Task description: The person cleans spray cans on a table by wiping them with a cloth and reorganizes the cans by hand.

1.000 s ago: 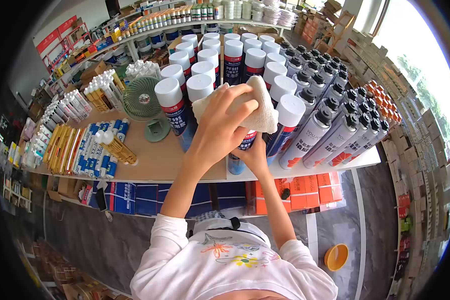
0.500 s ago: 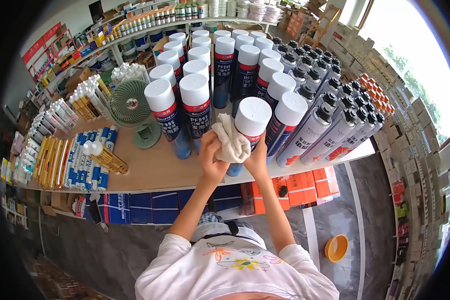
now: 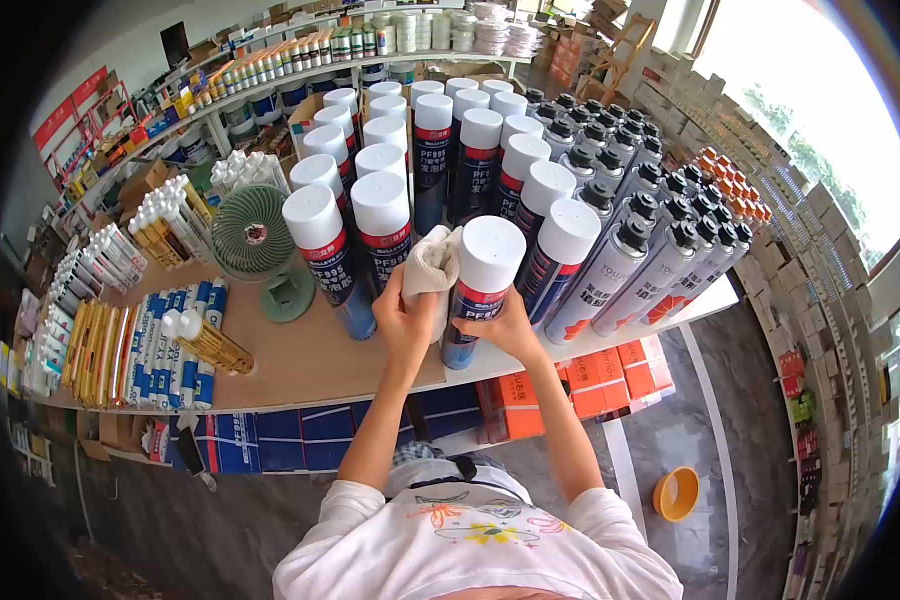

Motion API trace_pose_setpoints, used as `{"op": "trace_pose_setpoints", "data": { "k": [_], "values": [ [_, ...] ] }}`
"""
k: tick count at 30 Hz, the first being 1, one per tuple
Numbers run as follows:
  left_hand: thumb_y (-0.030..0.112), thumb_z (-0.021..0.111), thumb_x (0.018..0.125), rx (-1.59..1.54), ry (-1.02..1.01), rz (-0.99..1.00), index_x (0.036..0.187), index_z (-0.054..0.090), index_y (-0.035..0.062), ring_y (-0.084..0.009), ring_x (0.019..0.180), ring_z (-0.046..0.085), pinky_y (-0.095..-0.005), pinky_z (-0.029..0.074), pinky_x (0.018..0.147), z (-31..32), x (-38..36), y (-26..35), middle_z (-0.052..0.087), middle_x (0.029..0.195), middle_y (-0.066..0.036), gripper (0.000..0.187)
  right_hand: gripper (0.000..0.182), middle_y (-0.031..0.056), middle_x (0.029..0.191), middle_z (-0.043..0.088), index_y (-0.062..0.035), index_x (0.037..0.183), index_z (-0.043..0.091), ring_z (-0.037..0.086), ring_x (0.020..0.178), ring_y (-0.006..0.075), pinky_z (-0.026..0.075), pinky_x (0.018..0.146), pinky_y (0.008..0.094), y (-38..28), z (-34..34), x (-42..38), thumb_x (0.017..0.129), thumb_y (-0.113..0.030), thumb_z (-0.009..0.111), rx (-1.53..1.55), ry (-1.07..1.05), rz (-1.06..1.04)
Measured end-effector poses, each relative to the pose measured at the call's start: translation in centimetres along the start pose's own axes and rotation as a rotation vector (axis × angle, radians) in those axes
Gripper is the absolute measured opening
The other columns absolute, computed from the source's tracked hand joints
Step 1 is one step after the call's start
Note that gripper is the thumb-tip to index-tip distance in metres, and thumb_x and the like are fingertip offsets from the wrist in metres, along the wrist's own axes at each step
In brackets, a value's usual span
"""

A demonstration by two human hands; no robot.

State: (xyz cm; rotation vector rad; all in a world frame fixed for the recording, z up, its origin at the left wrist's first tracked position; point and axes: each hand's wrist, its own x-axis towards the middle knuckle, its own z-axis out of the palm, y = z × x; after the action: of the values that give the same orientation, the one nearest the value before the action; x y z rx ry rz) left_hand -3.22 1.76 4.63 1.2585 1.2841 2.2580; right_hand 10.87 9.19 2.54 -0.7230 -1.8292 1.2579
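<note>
Near the front edge of the table [image 3: 390, 366] stands a spray foam can [image 3: 487, 262] with a white cap and a red-and-dark-blue label. My right hand [image 3: 505, 326] is wrapped round its lower half from the right. A crumpled cream cloth [image 3: 434, 268] is bunched in my left hand [image 3: 406, 322], close against the can's left side. Behind and to the left, matching cans such as the nearest white-capped can [image 3: 315, 222] stand upright in rows. Just right of my right hand is another spray foam can [image 3: 564, 240].
Grey cans with black tops [image 3: 620, 262] fill the table's right side. To the left are a green fan [image 3: 257, 232] and sealant tubes [image 3: 175, 335]. Orange boxes [image 3: 600, 382] and blue boxes [image 3: 300, 438] sit beneath; a yellow bowl [image 3: 676, 494] is on the floor.
The cloth has moved left and back, off the front of the can to its left side. More of the can's label and of my right hand's fingers now shows.
</note>
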Motion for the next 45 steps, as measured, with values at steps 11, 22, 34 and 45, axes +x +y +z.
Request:
{"op": "trace_pose_setpoints", "data": {
  "k": [11, 22, 34, 45],
  "values": [
    [0.017, 0.06, 0.09, 0.306, -0.224, -0.036, 0.101, 0.063, -0.0051, -0.0109, 0.06, 0.057, -0.03, 0.047, 0.056, 0.0, 4.7, 5.0, 0.065, 0.07, -0.014, 0.024, 0.067, 0.009, 0.108, 0.064, 0.0014, 0.118, 0.052, 0.061, 0.098, 0.0159, 0.052, 0.086, 0.0323, 0.9, 0.2, 0.1, 0.061, -0.011, 0.085, -0.01, -0.059, -0.05],
    [0.021, 0.059, 0.088, 0.324, -0.385, 0.022, 0.103, 0.065, -0.0079, -0.0199, 0.065, 0.063, -0.0342, 0.05, 0.065, 0.2, 7.5, 8.4, 0.067, 0.075, -0.02, 0.033, 0.09, 0.0143, 0.117, 0.062, 0.001, 0.133, 0.041, 0.06, 0.106, 0.0219, 0.049, 0.093, 0.0359, 0.0, 0.0, 0.4, 0.058, -0.018, 0.087, -0.004, -0.148, 0.01],
    [0.047, 0.048, 0.097, 0.318, -0.559, -0.178, 0.096, 0.066, -0.0053, -0.0123, 0.066, 0.051, -0.0306, 0.042, 0.061, 1.1, 9.7, 5.9, 0.055, 0.065, -0.01, 0.055, 0.092, 0.0144, 0.12, 0.059, 0.001, 0.134, 0.038, 0.058, 0.109, 0.0224, 0.047, 0.095, 0.037, 0.7, -0.2, 1.3, 0.058, -0.02, 0.086, 0.045, -0.244, 0.037],
    [0.04, 0.066, 0.082, 0.471, -1.323, -0.018, 0.098, 0.068, 0.0023, -0.017, 0.073, 0.063, -0.0318, 0.049, 0.07, 5.4, 13.6, 9.1, 0.069, 0.083, -0.011, 0.041, 0.067, 0.0069, 0.102, 0.063, 0.0001, 0.113, 0.054, 0.06, 0.095, 0.0173, 0.05, 0.085, 0.0334, 0.9, 0.1, 0.4, 0.057, -0.016, 0.087, 0.1, -0.27, -0.037]
  ]
}}
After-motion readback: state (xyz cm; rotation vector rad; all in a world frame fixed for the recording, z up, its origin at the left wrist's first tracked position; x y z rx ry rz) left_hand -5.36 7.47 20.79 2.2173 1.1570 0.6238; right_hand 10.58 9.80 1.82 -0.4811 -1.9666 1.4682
